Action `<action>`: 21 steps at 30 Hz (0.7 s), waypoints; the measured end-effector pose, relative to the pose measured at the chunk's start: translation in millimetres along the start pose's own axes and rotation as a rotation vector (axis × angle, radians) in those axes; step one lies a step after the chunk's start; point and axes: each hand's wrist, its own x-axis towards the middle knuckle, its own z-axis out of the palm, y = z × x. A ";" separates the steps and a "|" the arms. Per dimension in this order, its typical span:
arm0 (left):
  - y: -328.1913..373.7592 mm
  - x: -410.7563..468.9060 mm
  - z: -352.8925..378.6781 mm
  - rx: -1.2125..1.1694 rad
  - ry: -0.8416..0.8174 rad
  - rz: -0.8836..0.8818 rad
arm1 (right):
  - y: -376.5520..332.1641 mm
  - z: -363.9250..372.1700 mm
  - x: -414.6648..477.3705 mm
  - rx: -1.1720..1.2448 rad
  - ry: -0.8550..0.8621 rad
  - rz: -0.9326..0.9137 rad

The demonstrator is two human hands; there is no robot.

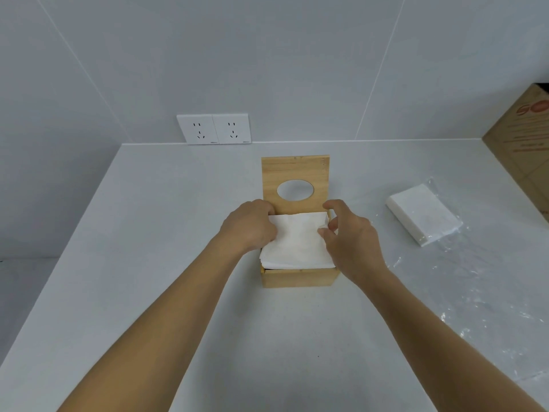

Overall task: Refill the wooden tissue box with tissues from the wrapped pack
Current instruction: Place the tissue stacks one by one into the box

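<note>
A wooden tissue box (300, 278) stands mid-counter with its lid (295, 171) swung upright; the lid has an oval hole. A white stack of tissues (297, 245) lies in the open box, its top level with the rim. My left hand (252, 224) presses on the stack's left edge, fingers curled over it. My right hand (350, 236) pinches the stack's far right corner between thumb and fingers. A second stack of tissues (423, 215) rests on opened clear wrap (463, 292) to the right.
Two white wall sockets (214, 128) sit behind the box where the wall meets the counter (178, 233). A brown cardboard carton (525, 150) stands at the far right. The clear wrap spreads along the counter's right side.
</note>
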 end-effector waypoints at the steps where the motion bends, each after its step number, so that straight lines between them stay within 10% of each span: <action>1: 0.1 1.0 0.3 0.038 0.001 0.003 | 1.0 0.2 0.9 -0.004 -0.002 -0.007; 21: 10.8 -6.4 17.7 0.348 0.139 0.008 | 15.8 21.0 11.4 -0.226 0.002 -0.084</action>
